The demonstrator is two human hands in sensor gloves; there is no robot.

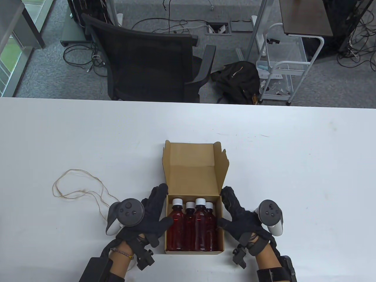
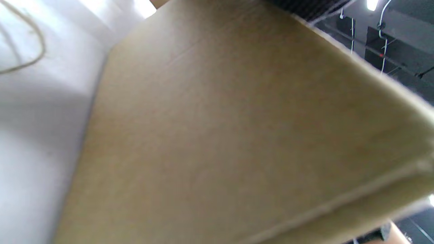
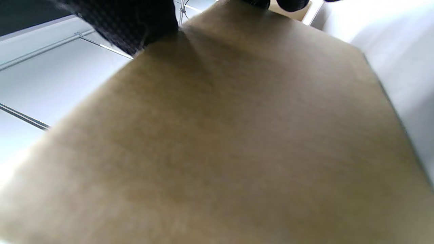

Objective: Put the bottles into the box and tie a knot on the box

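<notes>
Now the four amber bottles [image 1: 192, 224] with white caps lie side by side inside the cardboard box [image 1: 194, 173], which sits near the front edge of the bench [image 1: 293, 161], about at its middle. The lid [image 1: 192, 160] stands open at the far side. The left hand [image 1: 149, 216] lies flat against the left wall of the box and the right hand [image 1: 238, 218] against the right wall. Both have fingers straight and spread, pressing and not gripping; each thumb seems to reach over the near part of the rim.

The step in hand appears to be steadying the box before closing it. To do it well, the person should keep equal pressure from both sides, so the thin walls do not bend inward on the bottles. Then one hand can stay on the wall while the other folds the lid down, with its side flaps guided inside the walls.

The twine [image 1: 77, 191] lies in loose loops on the bench to the left of the box, near the left hand, and it is not yet touched. It should stay free of the box bottom, so it can later pass under and around without a tangle.
</notes>
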